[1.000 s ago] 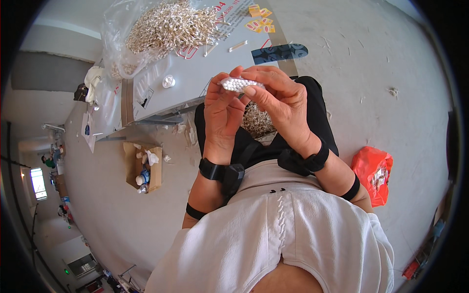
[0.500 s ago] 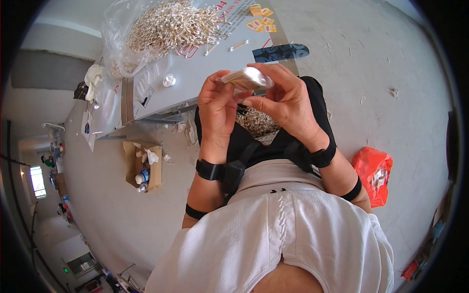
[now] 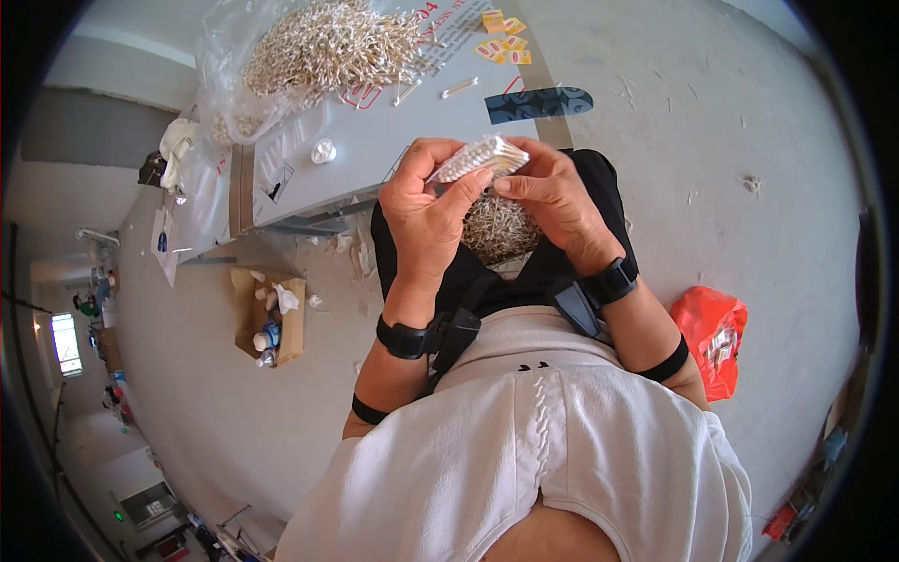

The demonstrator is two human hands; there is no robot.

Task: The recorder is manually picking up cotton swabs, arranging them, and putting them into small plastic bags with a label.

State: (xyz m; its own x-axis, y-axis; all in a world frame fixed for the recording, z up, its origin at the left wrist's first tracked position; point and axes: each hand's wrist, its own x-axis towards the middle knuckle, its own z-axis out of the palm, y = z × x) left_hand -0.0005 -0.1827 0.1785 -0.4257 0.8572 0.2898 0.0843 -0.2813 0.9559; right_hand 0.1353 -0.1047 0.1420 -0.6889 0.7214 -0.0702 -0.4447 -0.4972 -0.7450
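Observation:
Between my two hands is a small clear packet of cotton swabs (image 3: 482,159), its white tips facing up toward me. My left hand (image 3: 426,192) is closed on the packet's left side, thumb against its near face. At the right end, my right hand (image 3: 552,192) pinches it with thumb and fingers. Below the hands, between my thighs, a mass of loose cotton swabs (image 3: 501,228) lies in a container whose edges are mostly hidden. A large heap of cotton swabs (image 3: 328,47) rests on the table ahead, partly in a clear plastic bag (image 3: 220,70).
The grey table (image 3: 309,192) holds small yellow cards (image 3: 501,47), a dark patterned strip (image 3: 538,105) and a small white round thing (image 3: 323,151). On the floor stand a cardboard box (image 3: 292,323) with rubbish at left and a red plastic bag (image 3: 707,328) holding packets at right.
The packet has turned so its rows of swab tips show. My left hand has shifted its thumb onto the near side; my right hand has drawn slightly lower.

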